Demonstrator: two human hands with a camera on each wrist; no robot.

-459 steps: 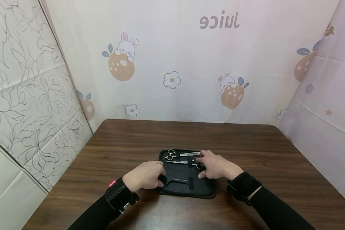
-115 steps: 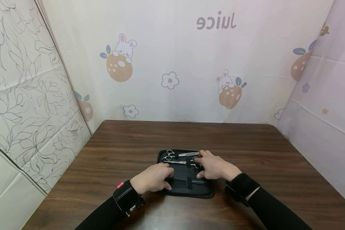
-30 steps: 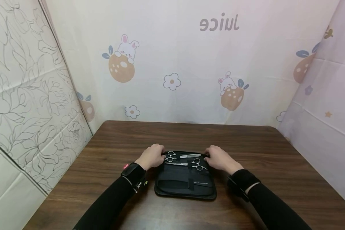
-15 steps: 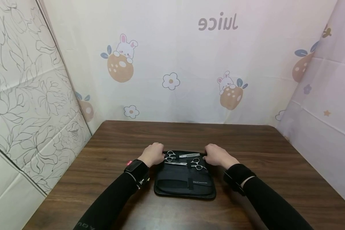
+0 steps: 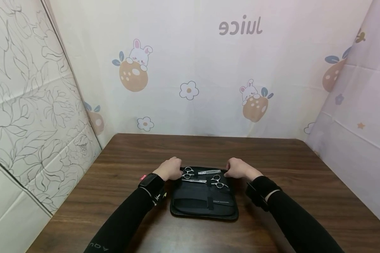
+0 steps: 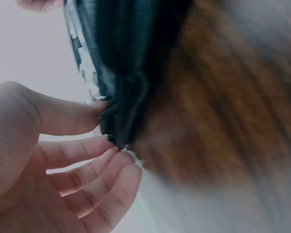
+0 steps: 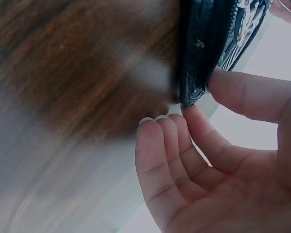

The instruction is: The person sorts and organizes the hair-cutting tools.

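Note:
A black zip case (image 5: 193, 191) lies open on the table in the head view, its inside facing up. Thinning scissors (image 5: 209, 172) are tucked along its far side. Just nearer sits a second pair of scissors (image 5: 194, 181), its finger rings to the right. My left hand (image 5: 169, 169) pinches the far left corner; the left wrist view shows thumb and forefinger on the case edge (image 6: 128, 97). At the far right corner, my right hand (image 5: 239, 168) does likewise, thumb and forefinger on the zipped edge (image 7: 196, 63) in the right wrist view.
The case rests on a dark wooden table (image 5: 139, 151). Behind the table hangs a pale printed curtain (image 5: 190, 52), with a flower-line panel (image 5: 41, 105) on the left. A black pocket flap and strap (image 5: 210, 202) cross the case's near half.
Earlier, my left hand was at the case's near left and my right hand over the scissors rings. Both have moved to the far corners and grip there; over the last second they barely shift.

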